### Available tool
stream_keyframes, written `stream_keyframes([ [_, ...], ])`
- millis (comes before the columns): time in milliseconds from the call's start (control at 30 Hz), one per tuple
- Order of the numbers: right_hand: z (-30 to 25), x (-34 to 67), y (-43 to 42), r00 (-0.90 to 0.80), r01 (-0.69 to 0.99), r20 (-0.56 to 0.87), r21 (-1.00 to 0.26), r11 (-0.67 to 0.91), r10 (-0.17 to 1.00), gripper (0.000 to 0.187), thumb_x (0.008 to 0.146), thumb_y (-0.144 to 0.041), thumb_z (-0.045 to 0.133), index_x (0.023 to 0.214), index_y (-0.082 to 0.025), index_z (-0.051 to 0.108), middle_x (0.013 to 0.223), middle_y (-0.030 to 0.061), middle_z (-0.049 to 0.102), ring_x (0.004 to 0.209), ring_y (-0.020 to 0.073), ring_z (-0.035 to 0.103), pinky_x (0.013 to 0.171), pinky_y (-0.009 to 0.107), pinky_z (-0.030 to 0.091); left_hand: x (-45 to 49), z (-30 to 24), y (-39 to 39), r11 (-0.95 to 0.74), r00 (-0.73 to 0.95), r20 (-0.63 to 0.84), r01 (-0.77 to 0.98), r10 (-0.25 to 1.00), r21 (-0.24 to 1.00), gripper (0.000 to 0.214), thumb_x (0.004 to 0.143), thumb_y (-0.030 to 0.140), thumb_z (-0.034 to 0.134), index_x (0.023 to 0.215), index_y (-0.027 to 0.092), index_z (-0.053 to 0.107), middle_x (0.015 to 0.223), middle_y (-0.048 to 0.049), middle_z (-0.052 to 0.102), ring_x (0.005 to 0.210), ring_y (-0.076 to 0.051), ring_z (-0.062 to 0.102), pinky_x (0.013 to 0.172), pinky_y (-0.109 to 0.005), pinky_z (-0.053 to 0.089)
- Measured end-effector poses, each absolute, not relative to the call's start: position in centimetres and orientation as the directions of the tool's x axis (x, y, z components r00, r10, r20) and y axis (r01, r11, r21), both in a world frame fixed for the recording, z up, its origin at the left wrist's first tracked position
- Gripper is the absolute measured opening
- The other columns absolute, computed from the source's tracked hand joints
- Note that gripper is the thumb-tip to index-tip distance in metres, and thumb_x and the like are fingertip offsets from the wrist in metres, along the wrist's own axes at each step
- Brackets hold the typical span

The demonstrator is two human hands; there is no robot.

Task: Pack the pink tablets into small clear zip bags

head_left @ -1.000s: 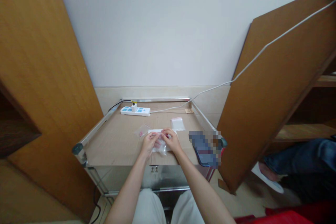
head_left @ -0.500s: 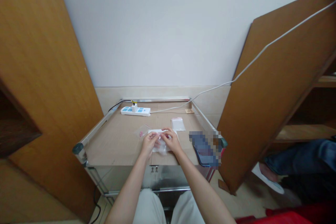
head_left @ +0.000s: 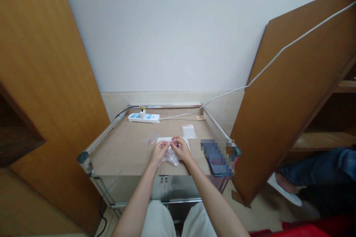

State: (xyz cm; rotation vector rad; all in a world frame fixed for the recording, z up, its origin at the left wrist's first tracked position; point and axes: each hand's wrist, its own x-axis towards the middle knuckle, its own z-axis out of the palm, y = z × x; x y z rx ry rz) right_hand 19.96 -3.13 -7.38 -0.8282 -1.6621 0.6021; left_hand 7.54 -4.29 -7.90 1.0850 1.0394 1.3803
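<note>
Both my hands sit close together over the middle of a cardboard-covered steel cart top (head_left: pixel 122 148). My left hand (head_left: pixel 159 154) and my right hand (head_left: pixel 181 149) pinch a small clear plastic bag (head_left: pixel 170 157) from either side, and something pinkish shows through it. Under my fingers lies a white paper sheet (head_left: pixel 169 139), partly hidden. Left of my left hand is a clear zip bag (head_left: pixel 150 140) with a small pink item inside. Beyond my right hand lies another small clear bag (head_left: pixel 188 131) with a pink strip.
A white power strip (head_left: pixel 144 117) with a plug stands at the cart's back edge, its cable running right. A pixelated dark object (head_left: pixel 217 157) lies at the right edge. Wooden boards (head_left: pixel 292 81) flank the cart. A person's denim-clad leg (head_left: pixel 314 166) is at lower right.
The clear bag now hangs lower and more crumpled below my fingers, and less of the white sheet is covered. My hands have stayed in nearly the same place.
</note>
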Motion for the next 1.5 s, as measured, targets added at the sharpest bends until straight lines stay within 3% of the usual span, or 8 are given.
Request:
stream_keyframes([
  [533,-7.58,19.73,-2.97,-0.125,0.219,0.618,-0.746,0.629,0.776,0.008,0.068,-0.022,0.056,0.063,-0.017,0.053,0.081,0.0032,0.052,0.069,0.0119,0.05,0.06,0.022,0.039,7.5,-8.42,-3.83,-0.055,0.006,0.058,-0.231,0.998,0.971,0.033,0.055,0.038,0.065,0.071,0.011,0.053,0.052,0.0013,0.055,0.04,-0.006,0.048,0.038,-0.015,0.033],
  [1500,-8.16,19.59,-2.56,-0.04,0.242,0.608,-0.764,0.598,0.793,0.019,0.079,-0.028,0.042,0.07,-0.016,0.054,0.066,0.0009,0.052,0.063,0.012,0.048,0.059,0.022,0.037,7.22,-8.22,-3.98,-0.036,-0.081,0.006,-0.364,0.997,0.931,0.035,0.055,0.039,0.064,0.074,0.012,0.052,0.06,0.0004,0.057,0.037,-0.005,0.047,0.032,-0.015,0.036],
])
